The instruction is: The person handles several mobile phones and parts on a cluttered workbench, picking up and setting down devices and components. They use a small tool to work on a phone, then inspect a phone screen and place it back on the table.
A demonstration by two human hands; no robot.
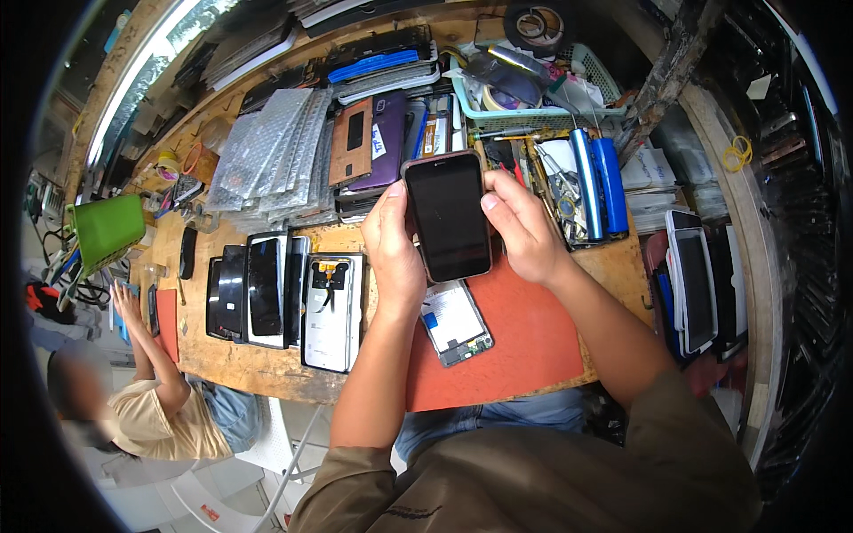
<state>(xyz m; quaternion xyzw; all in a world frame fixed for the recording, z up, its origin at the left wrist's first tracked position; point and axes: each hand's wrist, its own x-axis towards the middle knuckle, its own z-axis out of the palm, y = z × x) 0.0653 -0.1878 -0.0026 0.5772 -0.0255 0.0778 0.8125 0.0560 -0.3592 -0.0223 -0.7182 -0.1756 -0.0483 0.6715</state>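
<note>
A smartphone [449, 216] with a dark screen is held upright between my two hands, above the bench. My left hand [392, 242] grips its left edge, thumb along the side. On the opposite edge, my right hand [526, 226] closes on it with the thumb near the upper corner. Below the phone, an opened phone [458, 327] with its battery and circuit board exposed lies on a red mat [524, 329]. The smartphone covers part of the mat and the top of the opened phone.
Left of the mat lie several phone frames and screens [265, 289] and an opened phone body [332, 311]. Bubble-wrap sleeves [271, 151] are stacked behind. A teal basket [533, 117] and a tool tray [564, 182] stand at the back right. Another person [169, 400] sits at the left.
</note>
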